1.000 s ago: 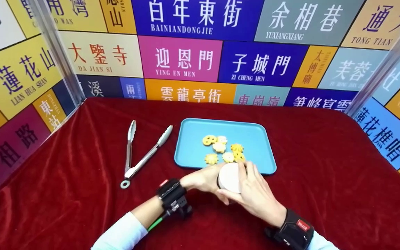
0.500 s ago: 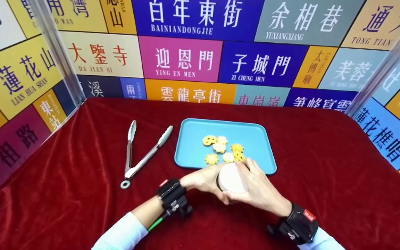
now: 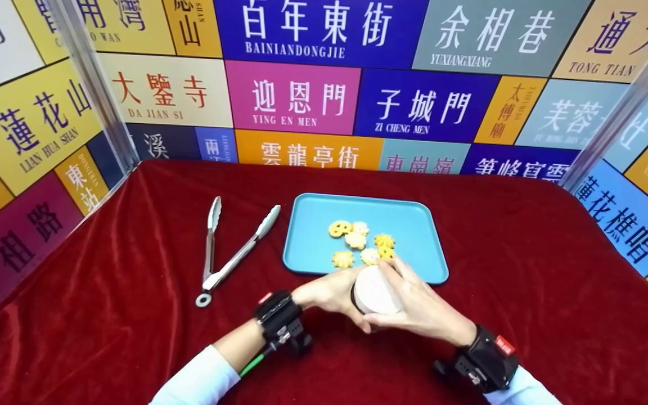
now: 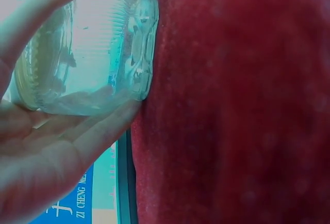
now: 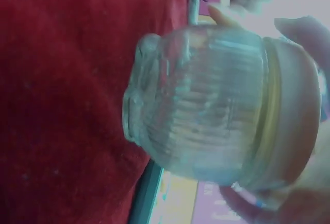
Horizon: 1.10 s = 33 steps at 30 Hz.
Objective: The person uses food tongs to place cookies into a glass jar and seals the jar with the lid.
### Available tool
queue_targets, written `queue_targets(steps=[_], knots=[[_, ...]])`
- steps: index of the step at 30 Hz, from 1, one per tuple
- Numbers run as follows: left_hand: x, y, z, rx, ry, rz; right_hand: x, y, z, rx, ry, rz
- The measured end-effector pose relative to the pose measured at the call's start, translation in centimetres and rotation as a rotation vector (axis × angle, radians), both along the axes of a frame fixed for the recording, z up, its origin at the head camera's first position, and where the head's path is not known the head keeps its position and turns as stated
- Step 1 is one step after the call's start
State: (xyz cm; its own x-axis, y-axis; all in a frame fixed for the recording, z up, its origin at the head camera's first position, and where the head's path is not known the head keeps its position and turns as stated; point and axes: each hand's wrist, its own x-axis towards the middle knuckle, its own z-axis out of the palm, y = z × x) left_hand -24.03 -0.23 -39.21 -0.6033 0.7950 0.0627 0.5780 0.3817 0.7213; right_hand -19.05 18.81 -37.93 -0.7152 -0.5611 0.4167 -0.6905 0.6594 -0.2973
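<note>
Left hand holds jar in front of tray; right hand grips lid; jar could spin if held loosely.

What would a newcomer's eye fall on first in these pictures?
Probably the wall of colourful signs behind the red cloth. Next, near the middle, yellowish biscuits on a blue tray, with splayed metal tongs to its left. In front of the tray, the left hand grips a glass jar, the right hand its white lid.
</note>
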Motion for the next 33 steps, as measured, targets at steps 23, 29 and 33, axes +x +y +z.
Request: queue_targets(steps=[23,29,33], knots=[[0.0,-0.1,0.0,-0.001,-0.041,0.010,0.3,-0.8,0.0,-0.037,0.106,-0.031],[0.0,-0.1,0.0,-0.014,-0.049,0.016,-0.1,0.1,0.4,-0.014,0.000,0.067],[0.0,-0.1,0.0,-0.004,-0.060,0.013,-0.3,0.4,0.6,-0.011,-0.070,0.124]])
